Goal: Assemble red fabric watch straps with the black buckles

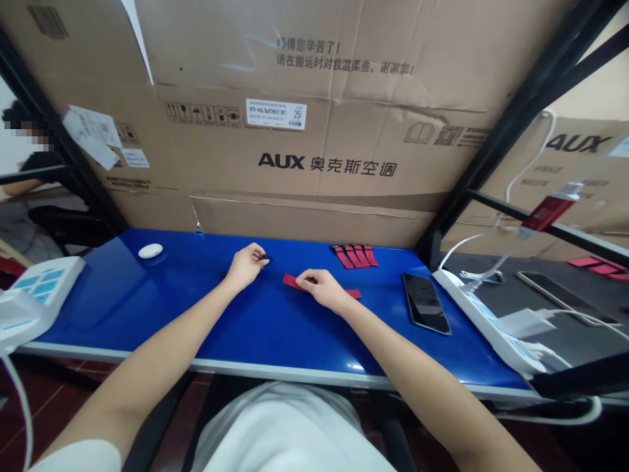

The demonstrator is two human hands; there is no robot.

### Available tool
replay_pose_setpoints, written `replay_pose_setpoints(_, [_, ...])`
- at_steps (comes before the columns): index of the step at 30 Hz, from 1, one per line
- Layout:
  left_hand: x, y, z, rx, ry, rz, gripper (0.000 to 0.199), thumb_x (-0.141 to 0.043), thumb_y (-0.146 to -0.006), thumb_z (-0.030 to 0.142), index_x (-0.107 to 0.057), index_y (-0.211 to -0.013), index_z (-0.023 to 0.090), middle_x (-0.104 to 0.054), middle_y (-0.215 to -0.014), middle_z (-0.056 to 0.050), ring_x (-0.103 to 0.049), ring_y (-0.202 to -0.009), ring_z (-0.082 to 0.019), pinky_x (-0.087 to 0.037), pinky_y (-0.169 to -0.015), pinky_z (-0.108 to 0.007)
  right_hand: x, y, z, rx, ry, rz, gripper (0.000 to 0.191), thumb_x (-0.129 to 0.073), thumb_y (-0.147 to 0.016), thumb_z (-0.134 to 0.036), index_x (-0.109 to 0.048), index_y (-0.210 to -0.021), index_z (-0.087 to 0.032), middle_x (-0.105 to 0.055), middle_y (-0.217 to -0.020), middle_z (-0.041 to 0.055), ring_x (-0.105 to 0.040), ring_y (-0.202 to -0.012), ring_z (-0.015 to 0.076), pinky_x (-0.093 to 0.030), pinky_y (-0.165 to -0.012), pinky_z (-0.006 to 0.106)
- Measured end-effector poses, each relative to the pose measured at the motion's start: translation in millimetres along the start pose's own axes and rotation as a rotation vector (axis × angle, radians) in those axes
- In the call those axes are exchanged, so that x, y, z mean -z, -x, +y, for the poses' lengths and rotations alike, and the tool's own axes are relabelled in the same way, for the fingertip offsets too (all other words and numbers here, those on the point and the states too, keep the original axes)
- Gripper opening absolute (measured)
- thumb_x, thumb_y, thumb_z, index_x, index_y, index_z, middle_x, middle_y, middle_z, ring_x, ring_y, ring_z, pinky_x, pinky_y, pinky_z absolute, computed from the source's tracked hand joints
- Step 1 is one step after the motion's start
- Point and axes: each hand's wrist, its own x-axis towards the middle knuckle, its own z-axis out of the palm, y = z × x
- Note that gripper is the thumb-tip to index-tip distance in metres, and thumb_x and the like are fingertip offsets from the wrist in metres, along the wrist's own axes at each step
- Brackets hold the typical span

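My left hand hovers low over the blue tabletop, its fingers pinched on a small black piece too small to make out. A dark bit shows beside that wrist, mostly hidden. To the right, my right hand has its thumb and fingers closed on a red strip, which sticks out to the left. More red shows beyond that wrist; whether it is the same strip I cannot tell. Behind it, several red strips with black ends lie side by side.
A black phone and a white power strip with cables lie at the right. At the left are a white oval object and a white power unit. Cardboard walls the back between black posts. Another person's arm shows far left.
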Motion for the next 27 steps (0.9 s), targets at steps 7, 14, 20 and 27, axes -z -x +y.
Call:
replay_pose_setpoints(7, [-31.2,40,51,-0.285,0.252,-0.019,0.009,-0.066,-0.079,0.026,-0.062,-0.079,0.018,-0.071,-0.094,-0.006,-0.069,-0.086,-0.020,-0.055,-0.083,-0.035,5,1,0,-0.154,-0.556,0.022,0.023,-0.070,-0.070,-0.039,-0.060,-0.073,-0.019,-0.065,-0.067,0.0009,-0.053,-0.056,0.0121,-0.040,-0.059,0.027])
replay_pose_setpoints(14, [-35.7,48,57,-0.329,0.181,0.021,0.008,-0.065,-0.079,0.023,-0.060,-0.075,0.018,-0.070,-0.091,-0.005,-0.068,-0.082,-0.019,-0.056,-0.080,-0.034,4,-1,3,-0.114,-0.595,0.074,0.026,-0.070,-0.073,-0.042,-0.060,-0.076,-0.018,-0.065,-0.068,0.0006,-0.052,-0.054,0.0106,-0.038,-0.056,0.026])
replay_pose_setpoints(20, [-38.3,56,58,-0.506,-0.027,-0.057,0.008,-0.060,-0.085,0.024,-0.061,-0.079,0.020,-0.065,-0.087,-0.003,-0.063,-0.079,-0.016,-0.052,-0.077,-0.029,0,3,-6,-0.149,-0.729,0.069,0.036,-0.072,-0.072,-0.047,-0.056,-0.093,-0.022,-0.057,-0.068,-0.0045,-0.044,-0.049,0.0089,-0.028,-0.048,0.024])
replay_pose_setpoints(27, [-8.1,36,55,-0.548,-0.157,-0.294,0.022,-0.064,-0.085,0.035,-0.068,-0.102,0.022,-0.067,-0.102,-0.006,-0.062,-0.094,-0.020,-0.049,-0.087,-0.032,11,2,-2,-0.136,-0.660,0.096,0.035,-0.078,-0.065,-0.043,-0.054,-0.077,-0.021,-0.052,-0.068,-0.0051,-0.038,-0.050,0.0070,-0.023,-0.048,0.024])
